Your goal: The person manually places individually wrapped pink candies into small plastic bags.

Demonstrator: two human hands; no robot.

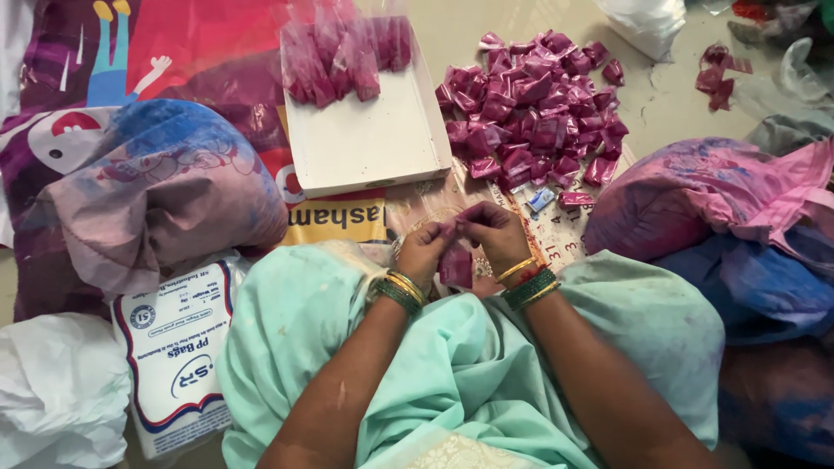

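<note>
My left hand and my right hand meet in front of me over my lap. Together they pinch the top of a small clear packet of pink powder, which hangs down between them. Both wrists carry green and gold bangles. Beyond my hands lies a heap of filled pink packets on the floor. A white shallow box to its left holds several more pink packets at its far end.
A large powder-stained sack sits at the left, with a printed white bag pack below it. Another stained pink and blue sack is at the right. White plastic lies at the lower left.
</note>
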